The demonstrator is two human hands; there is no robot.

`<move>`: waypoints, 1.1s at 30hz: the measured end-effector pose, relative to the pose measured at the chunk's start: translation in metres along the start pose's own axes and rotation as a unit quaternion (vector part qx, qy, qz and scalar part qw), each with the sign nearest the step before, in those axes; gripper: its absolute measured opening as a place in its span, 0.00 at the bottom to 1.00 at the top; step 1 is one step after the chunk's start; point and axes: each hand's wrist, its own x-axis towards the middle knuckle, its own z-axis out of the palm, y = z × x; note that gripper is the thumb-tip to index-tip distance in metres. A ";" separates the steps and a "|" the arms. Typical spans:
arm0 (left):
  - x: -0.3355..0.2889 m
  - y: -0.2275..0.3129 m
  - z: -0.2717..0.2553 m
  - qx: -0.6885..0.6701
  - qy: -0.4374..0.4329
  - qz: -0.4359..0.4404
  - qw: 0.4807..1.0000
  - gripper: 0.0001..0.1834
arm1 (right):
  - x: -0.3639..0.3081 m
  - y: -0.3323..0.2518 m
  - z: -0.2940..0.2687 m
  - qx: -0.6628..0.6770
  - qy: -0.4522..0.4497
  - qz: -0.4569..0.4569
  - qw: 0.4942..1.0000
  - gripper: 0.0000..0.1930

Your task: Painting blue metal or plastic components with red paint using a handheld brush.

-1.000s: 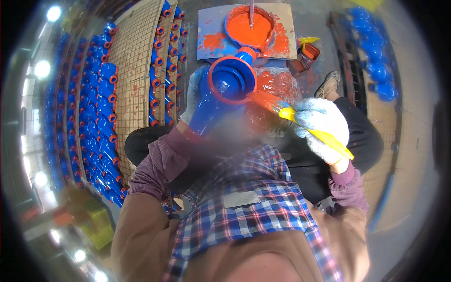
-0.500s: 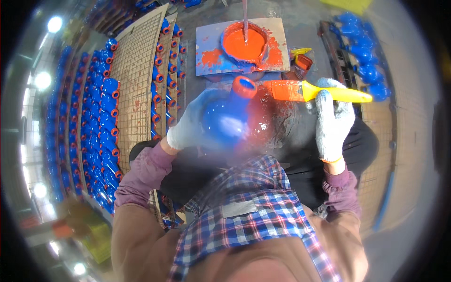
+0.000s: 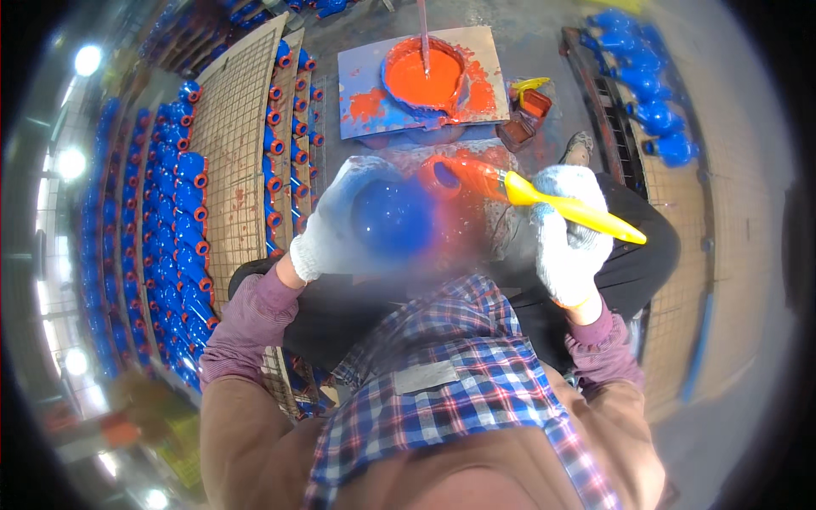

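My left hand (image 3: 327, 223), in a white knit glove, is closed around a glossy blue bottle-shaped piece (image 3: 393, 217) with a red-rimmed mouth. My gloved right hand (image 3: 571, 229) grips a paintbrush (image 3: 578, 212) by its yellow handle. The red-coated bristles touch the rim of the blue piece, on its right side. A blurred red patch covers part of the view just right of the piece. Beyond my hands, a round tub of orange-red paint (image 3: 425, 81) stands with a thin stick upright in it.
The tub sits on a paint-spattered board (image 3: 361, 72). Beside it lies a small red container (image 3: 535, 104) with a yellow handle. Racks of blue pieces (image 3: 174, 229) with red rims fill the left, next to a mesh-patterned panel (image 3: 242, 144). More blue pieces (image 3: 654, 115) line a right-hand rack.
The brush has swung down and left, from level to slanting, and its bristles now meet the piece's mouth. My right hand moved left with it. The piece has tilted slightly.
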 end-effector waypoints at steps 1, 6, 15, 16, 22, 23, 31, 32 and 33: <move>-0.001 -0.001 0.001 0.026 0.000 0.005 1.000 0.43 | -0.006 -0.002 -0.001 0.010 0.004 0.032 0.999 0.10; 0.005 0.007 0.004 0.118 0.005 0.034 0.992 0.39 | -0.010 -0.016 -0.003 0.049 0.046 0.095 0.993 0.10; 0.012 0.018 0.005 0.285 -0.023 0.028 0.958 0.34 | 0.024 0.015 0.016 0.002 0.045 0.165 0.985 0.11; 0.013 0.021 0.005 0.278 -0.023 0.019 0.960 0.34 | 0.022 0.013 0.017 0.004 0.037 0.167 0.985 0.11; 0.004 -0.004 0.011 0.111 -0.029 -0.128 0.985 0.36 | 0.010 0.015 0.010 0.038 -0.049 0.113 0.992 0.11; 0.003 -0.010 0.012 0.002 -0.047 -0.194 0.980 0.35 | 0.011 0.018 0.009 0.039 -0.054 0.097 0.993 0.12; -0.011 -0.027 0.041 -0.656 0.101 -0.378 0.645 0.36 | 0.014 0.030 -0.005 -0.035 0.079 0.152 0.984 0.11; -0.015 -0.040 0.042 -0.722 0.097 -0.334 0.598 0.38 | 0.015 0.031 -0.004 -0.055 0.095 0.140 0.984 0.12; -0.022 -0.062 0.048 -0.830 0.002 -0.229 0.509 0.43 | 0.015 0.025 -0.001 -0.083 0.096 0.136 0.983 0.12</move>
